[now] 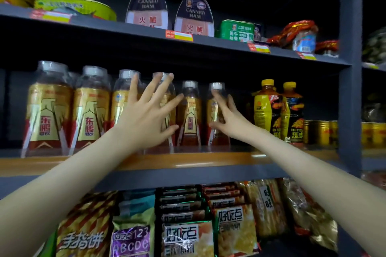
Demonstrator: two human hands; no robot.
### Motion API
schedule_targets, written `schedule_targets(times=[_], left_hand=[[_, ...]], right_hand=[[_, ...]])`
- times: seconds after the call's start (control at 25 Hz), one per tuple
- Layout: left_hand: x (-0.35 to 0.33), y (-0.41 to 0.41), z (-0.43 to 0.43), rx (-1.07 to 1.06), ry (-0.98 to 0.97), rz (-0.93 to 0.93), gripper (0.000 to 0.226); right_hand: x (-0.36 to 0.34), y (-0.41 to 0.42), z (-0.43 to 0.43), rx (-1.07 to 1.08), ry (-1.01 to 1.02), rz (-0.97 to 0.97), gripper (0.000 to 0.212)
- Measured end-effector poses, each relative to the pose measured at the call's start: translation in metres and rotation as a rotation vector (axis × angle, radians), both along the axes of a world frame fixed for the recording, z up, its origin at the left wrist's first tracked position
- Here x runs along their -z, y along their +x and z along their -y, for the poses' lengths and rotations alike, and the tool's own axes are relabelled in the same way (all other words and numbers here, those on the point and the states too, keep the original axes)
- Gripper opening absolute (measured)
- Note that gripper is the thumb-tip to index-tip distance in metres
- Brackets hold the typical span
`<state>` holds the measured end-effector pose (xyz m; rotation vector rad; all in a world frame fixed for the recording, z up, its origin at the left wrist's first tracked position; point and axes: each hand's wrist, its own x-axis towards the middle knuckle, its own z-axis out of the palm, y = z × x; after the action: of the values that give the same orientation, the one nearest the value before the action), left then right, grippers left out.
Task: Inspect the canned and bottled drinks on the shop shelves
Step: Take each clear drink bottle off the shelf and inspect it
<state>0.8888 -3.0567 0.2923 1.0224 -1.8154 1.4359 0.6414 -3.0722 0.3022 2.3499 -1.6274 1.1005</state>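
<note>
6 gold-labelled bottles (92, 110) with clear caps stand in a row on the middle shelf (188, 160), across the centre-left of the frame. The left hand (144, 119) hovers spread wide before the 4th bottle (169, 116), gripping nothing. The right hand (229, 119) lies with fairly straight fingers against the 6th bottle (217, 86), thumb apart below, not closed round it. Right of it stand 2 yellow-capped bottles (265, 110), then gold cans (321, 131). Canned ham tins (194, 16) sit on the upper shelf (146, 33); snack packets (188, 236) fill the lower one.

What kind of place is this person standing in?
Most likely a small grocery shop: dark grey metal shelves carry red-and-yellow paper price tags, a row of clear plastic drink bottles with gold labels, and shiny packets of snacks below.
</note>
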Motion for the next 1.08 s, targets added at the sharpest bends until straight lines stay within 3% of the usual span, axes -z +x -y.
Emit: schedule_targets(times=[0.2,0.68,0.76,0.92,1.08], left_hand=[[0.000,0.003,0.010,0.019,0.040,0.068,0.069],[0.007,0.005,0.025,0.110,-0.049,0.065,0.065],[0.008,0.004,0.026,0.115,-0.053,0.064,0.065],[0.008,0.005,0.026,0.116,-0.050,0.055,0.065],[0.010,0.004,0.026,0.098,-0.048,0.041,0.064]], right_hand=[[0.002,-0.006,0.029,0.036,0.085,-0.115,0.136],[-0.012,0.001,0.124,0.290,0.203,-0.140,0.136],[-0.014,-0.001,0.131,0.396,0.202,-0.272,0.135],[-0.014,-0.008,0.140,0.547,0.114,-0.737,0.132],[-0.015,-0.012,0.154,0.554,0.089,-0.819,0.124]])
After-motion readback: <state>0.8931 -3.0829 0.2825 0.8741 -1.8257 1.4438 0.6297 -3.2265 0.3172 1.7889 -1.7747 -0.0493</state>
